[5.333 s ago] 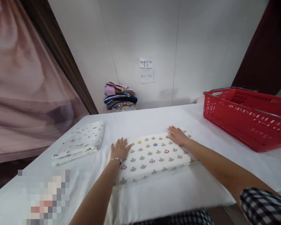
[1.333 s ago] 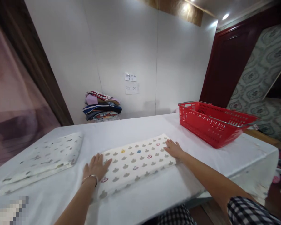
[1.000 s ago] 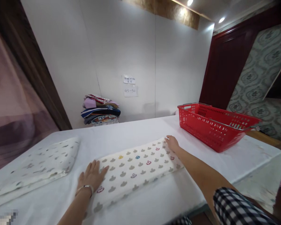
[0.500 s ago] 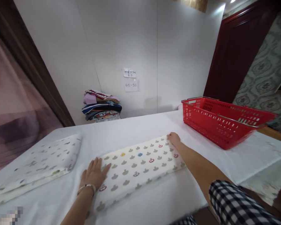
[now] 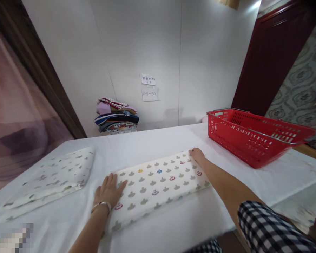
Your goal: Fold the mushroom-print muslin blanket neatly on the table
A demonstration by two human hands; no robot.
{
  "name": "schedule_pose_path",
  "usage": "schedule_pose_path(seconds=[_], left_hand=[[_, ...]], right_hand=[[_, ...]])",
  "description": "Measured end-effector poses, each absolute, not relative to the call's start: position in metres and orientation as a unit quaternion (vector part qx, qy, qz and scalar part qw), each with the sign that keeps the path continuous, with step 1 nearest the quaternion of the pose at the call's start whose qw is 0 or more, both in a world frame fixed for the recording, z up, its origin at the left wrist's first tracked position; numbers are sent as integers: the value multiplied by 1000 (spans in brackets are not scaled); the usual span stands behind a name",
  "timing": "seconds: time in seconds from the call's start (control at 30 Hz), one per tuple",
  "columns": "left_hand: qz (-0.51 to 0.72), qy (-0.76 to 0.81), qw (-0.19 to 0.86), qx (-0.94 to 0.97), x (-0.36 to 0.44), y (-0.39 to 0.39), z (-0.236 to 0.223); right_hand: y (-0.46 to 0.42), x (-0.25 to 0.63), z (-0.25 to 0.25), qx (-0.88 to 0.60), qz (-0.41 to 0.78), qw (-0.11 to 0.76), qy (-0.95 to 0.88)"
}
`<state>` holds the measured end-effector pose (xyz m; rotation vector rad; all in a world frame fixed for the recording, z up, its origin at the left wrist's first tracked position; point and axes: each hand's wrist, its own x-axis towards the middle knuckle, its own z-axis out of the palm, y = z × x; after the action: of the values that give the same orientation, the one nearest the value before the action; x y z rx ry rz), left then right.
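A folded cream cloth, printed with grey, red, blue and yellow mushroom-like shapes, lies as a long strip on the white-covered table. Flat on its left end rests my left hand, fingers spread, a bracelet at the wrist. My right hand is at the far right corner of the cloth, its fingers curled closed on the edge; the fingertips are partly hidden. To the left lies a second folded cloth, white with small dark and grey marks, apart from both hands.
A red plastic basket with metal handles stands at the table's right. Behind the table's far edge is a stack of folded fabrics against the white wall. Paper notes hang there. A curtain borders the left side.
The view has shifted slightly, so everything sits a little further right. Both hands keep their places on the mushroom-print cloth, which looks the same.
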<state>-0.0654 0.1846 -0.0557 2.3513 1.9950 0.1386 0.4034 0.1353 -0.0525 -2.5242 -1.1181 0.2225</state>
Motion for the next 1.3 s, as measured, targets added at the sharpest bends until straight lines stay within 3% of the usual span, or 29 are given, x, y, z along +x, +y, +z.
schedule_pose_path(seconds=[0.43, 0.8, 1.3], left_hand=[[54, 646, 28, 761, -63, 183, -51], [24, 652, 27, 757, -61, 180, -44], [49, 648, 25, 759, -62, 184, -48]], right_hand=[[118, 388, -51, -890, 13, 206, -407], [123, 389, -45, -882, 28, 190, -431], [126, 394, -46, -861, 68, 276, -423]])
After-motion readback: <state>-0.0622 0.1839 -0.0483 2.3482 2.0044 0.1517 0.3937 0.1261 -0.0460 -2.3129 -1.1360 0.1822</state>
